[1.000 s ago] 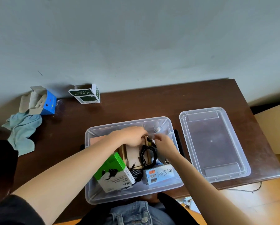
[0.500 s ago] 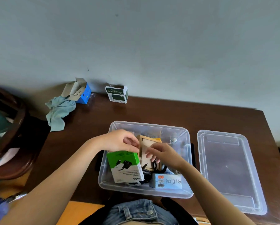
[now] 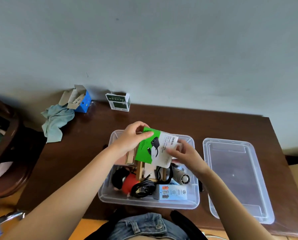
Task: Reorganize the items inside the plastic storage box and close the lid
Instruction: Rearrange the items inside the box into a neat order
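Up comes the green-and-white Belkin adapter box [image 3: 154,148]: half a second ago it stood upright at the near left of the clear plastic storage box [image 3: 149,201], and now it is lifted and tilted flat above the middle of it. The left hand [image 3: 131,140] grips the green end, thumb on the printed face and fingers curled over the far edge. The right hand [image 3: 184,154] pinches the white end, fingers bent along its right edge.

With that carton out of the way, the near left corner of the storage box shows a red and black soft toy [image 3: 125,181]. Beside it lies a coiled black cable [image 3: 143,187], and in the near right corner a small light-blue carton [image 3: 173,192] lies flat. A wooden frame piece [image 3: 143,170] stands in the middle under the lifted carton, with a small grey fan-like device [image 3: 183,177] to its right.

The storage box sits open on the dark wooden desk [image 3: 179,118]. Its clear lid [image 3: 236,179] lies flat on the desk just to the right of it, apart from it.

At the back of the desk, against the wall, a green-and-white carton [image 3: 118,102] stands upright. To its left an opened blue carton [image 3: 80,99] leans, touching a crumpled pale-blue cloth [image 3: 55,121]. A dark wooden chair [image 3: 8,148] stands off the left end of the desk.
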The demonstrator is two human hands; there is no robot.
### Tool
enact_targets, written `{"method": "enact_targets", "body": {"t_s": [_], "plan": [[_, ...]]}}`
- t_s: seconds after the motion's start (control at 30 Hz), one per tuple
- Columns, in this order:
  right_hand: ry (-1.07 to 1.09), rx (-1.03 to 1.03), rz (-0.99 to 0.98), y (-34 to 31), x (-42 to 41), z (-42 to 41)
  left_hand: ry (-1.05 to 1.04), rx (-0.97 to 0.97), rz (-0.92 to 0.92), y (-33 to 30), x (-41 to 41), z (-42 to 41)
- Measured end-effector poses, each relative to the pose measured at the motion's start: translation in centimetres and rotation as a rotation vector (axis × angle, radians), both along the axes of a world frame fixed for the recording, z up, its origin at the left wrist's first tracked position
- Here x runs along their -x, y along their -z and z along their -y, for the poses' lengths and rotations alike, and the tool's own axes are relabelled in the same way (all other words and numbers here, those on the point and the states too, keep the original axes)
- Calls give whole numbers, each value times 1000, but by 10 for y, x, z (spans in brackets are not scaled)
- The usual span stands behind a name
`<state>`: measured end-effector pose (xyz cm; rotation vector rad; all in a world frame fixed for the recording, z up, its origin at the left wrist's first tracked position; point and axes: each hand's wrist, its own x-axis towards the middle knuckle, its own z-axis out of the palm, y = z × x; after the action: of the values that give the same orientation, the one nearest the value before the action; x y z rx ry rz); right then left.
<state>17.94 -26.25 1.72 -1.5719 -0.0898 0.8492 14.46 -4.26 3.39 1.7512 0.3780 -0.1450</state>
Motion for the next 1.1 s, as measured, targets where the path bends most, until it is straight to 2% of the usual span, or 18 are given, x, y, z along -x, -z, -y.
{"method": "enact_targets", "body": {"t_s": [0.1, 0.3, 0.37, 0.47, 0.57, 0.67, 0.77, 0.9, 1.1], "plan": [[104, 132, 160, -5, -10, 10, -46, 110, -12, 13, -10, 18], [173, 295, 515, -16, -21, 29, 12, 21, -185, 34, -21, 27], [177, 345, 589, -17, -21, 32, 149, -155, -213, 40, -24, 28], [151, 403, 668, -14, -19, 32, 547, -580, -321, 45, -29, 35], [128, 459, 758, -10, -16, 28, 758, -754, -366, 51, -33, 45], [85, 534, 794, -7, -13, 26, 894, -886, -295, 53, -38, 56], [59, 586, 807, -4, -11, 25, 996, -930, -221, 57, -44, 64], [44, 617, 847, -4, -11, 24, 1000, -878, -178, 64, -46, 68], [30, 604, 854, -3, -15, 24, 1006, -931, -183, 69, -49, 66]]}}
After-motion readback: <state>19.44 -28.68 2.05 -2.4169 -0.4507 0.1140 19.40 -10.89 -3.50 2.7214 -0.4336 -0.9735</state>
